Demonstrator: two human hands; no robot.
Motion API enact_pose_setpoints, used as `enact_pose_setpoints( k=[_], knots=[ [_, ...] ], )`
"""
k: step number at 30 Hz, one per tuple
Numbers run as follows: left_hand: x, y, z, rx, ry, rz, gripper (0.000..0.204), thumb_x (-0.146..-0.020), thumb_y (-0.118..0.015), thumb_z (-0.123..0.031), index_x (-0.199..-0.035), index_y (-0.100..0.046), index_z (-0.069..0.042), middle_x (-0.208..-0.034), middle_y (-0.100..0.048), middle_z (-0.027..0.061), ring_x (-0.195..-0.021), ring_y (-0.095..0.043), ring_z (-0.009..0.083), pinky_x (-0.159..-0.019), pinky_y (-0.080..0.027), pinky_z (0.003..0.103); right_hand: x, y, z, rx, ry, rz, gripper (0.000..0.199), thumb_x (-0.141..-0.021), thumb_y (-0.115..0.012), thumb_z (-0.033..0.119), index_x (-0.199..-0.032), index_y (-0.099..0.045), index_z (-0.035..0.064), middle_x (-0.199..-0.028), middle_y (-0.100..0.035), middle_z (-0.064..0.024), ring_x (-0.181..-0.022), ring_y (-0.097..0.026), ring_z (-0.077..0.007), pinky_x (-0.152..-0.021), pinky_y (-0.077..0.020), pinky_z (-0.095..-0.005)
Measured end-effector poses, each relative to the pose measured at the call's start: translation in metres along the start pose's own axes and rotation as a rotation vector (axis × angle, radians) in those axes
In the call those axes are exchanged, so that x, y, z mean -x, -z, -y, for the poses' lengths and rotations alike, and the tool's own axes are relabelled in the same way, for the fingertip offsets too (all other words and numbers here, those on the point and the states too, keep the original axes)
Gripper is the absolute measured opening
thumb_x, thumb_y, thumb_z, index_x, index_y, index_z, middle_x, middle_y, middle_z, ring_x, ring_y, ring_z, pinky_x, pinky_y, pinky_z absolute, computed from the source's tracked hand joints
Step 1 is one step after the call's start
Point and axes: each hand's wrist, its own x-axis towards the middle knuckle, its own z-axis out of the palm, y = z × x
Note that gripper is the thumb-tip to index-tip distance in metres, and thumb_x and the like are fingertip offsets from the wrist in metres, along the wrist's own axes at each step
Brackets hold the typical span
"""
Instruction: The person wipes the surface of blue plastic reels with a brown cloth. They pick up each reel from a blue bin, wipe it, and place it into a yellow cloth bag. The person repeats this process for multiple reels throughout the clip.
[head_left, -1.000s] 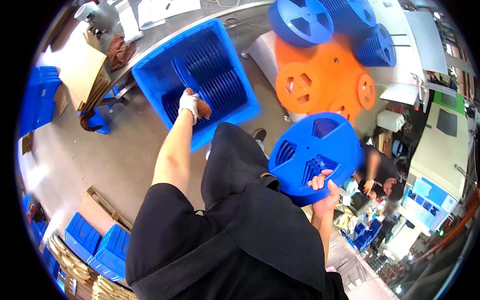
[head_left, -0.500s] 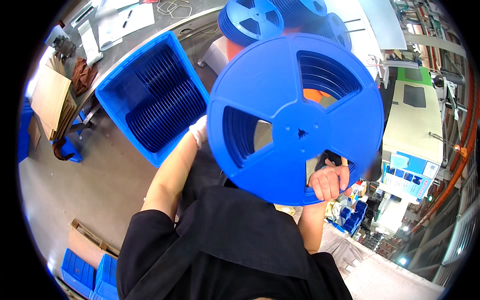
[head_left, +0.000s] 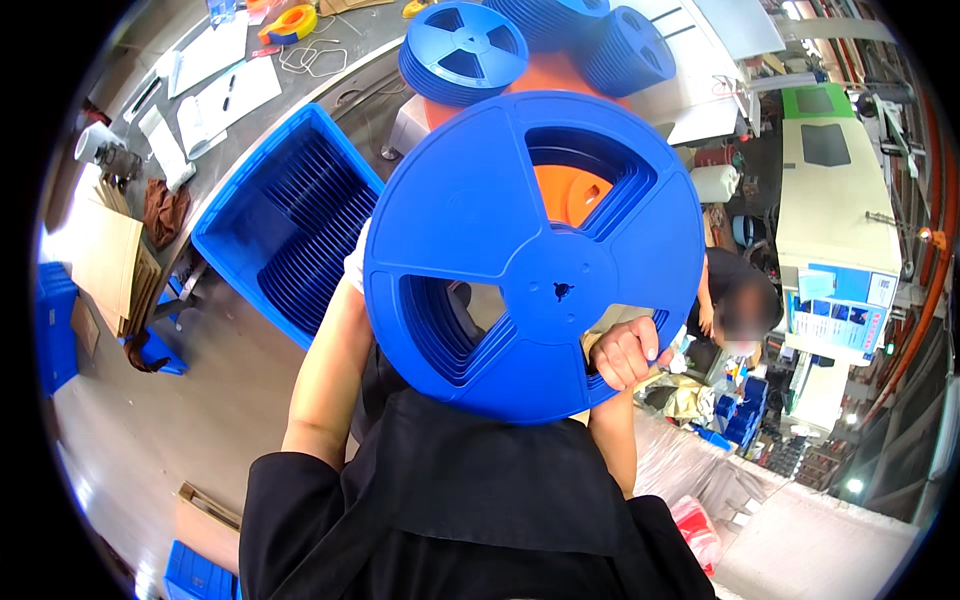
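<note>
At centre frame, our right hand (head_left: 625, 355) grips blue reels (head_left: 535, 285); our left hand (head_left: 356, 262) is mostly hidden, its fingers' state we cannot tell

On my feed, the left hand (head_left: 357, 258), inside the crate (head_left: 237, 228) a second ago, is now at the left rim of the reels (head_left: 535, 262), mostly hidden. I see the right hand (head_left: 626, 356) has brought that stack from beside the hip to before the chest.
</note>
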Motion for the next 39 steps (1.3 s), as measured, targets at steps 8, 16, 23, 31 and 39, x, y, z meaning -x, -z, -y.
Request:
enact_pose_setpoints(
  k=[8, 16, 23, 31, 39],
  knots=[
    [0.014, -0.008, -0.010, -0.037, -0.053, -0.054, 0.048, -0.085, -0.063, -0.012, -0.130, -0.050, -0.001, -0.116, -0.060, 0.0068, -0.104, -0.057, 0.0181, -0.090, -0.047, 0.030, -0.019, -0.006, 0.010, 0.048, -0.064, 0.090, 0.024, -0.087, -0.062, 0.022, -0.091, -0.051, 0.0015, -0.062, -0.061, -0.0084, -0.051, -0.059, -0.0190, -0.051, -0.0490, -0.0320],
    [0.012, -0.025, -0.024, -0.077, -0.050, -0.008, 0.048, -0.085, -0.063, -0.011, -0.130, -0.049, -0.002, -0.117, -0.060, 0.0068, -0.104, -0.058, 0.0176, -0.090, -0.047, 0.029, -0.026, 0.000, 0.008, -0.053, 0.005, 0.044, 0.021, -0.086, -0.064, 0.018, -0.087, -0.050, 0.0032, -0.063, -0.064, -0.0097, -0.052, -0.062, -0.0189, -0.049, -0.0494, -0.0294],
    [0.011, -0.028, -0.022, -0.088, -0.038, -0.001, 0.048, -0.085, -0.063, -0.011, -0.131, -0.049, -0.002, -0.117, -0.060, 0.0069, -0.104, -0.058, 0.0171, -0.089, -0.047, 0.029, -0.024, 0.009, 0.007, -0.099, 0.021, 0.049, 0.020, -0.091, -0.061, 0.019, -0.091, -0.048, 0.0035, -0.060, -0.060, -0.0059, -0.050, -0.059, -0.0152, -0.049, -0.0478, -0.0273],
    [0.032, -0.010, 0.001, -0.078, -0.081, -0.200, 0.048, -0.086, -0.062, -0.010, -0.131, -0.049, -0.002, -0.117, -0.059, 0.0069, -0.103, -0.058, 0.0166, -0.089, -0.047, 0.028, -0.031, 0.010, -0.005, -0.110, -0.008, -0.011, 0.025, -0.092, -0.061, 0.025, -0.089, -0.044, 0.0061, -0.055, -0.053, -0.0006, -0.045, -0.052, -0.0107, -0.048, -0.0433, -0.0245],
    [0.059, 0.029, 0.003, -0.739, -0.602, -0.548, 0.047, -0.086, -0.056, 0.004, -0.132, -0.050, -0.005, -0.116, -0.058, 0.0052, -0.085, -0.060, 0.0090, -0.072, -0.051, 0.025, -0.023, 0.014, -0.018, -0.017, 0.045, -0.299, 0.028, -0.090, -0.060, 0.029, -0.090, -0.042, 0.0085, -0.057, -0.051, 0.0005, -0.048, -0.051, -0.0113, -0.049, -0.0404, -0.0264]
  ],
)
